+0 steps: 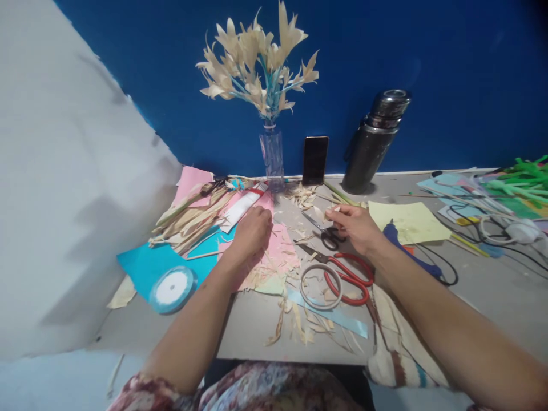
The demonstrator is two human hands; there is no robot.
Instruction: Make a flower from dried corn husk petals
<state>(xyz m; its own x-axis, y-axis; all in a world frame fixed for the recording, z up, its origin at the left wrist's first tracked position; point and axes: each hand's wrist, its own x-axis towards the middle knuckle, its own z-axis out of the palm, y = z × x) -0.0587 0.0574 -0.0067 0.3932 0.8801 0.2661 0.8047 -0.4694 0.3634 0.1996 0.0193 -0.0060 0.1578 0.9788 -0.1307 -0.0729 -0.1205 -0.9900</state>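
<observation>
My left hand (256, 229) is over the pink paper (282, 242), back upward and fingers curled in; whatever lies under the fingertips is hidden. My right hand (357, 227) is closed in a pinch on a small pale piece of dried husk (334, 210). Just below its fingers lie black-handled scissors (330, 238). Nearer to me are red-handled scissors (349, 279) and a roll of tape (320, 286), partly overlapping. Husk scraps (303, 325) are scattered around. A bundle of dried husk strips (192, 220) lies left of my left hand.
Pale husk flowers (257, 57) stand in a clear bottle (273, 154) by the wall. A phone (315, 161) and a dark flask (372, 148) are beside it. A blue glue gun (406, 251) lies near my right forearm, a blue ribbon spool (173, 288) at left.
</observation>
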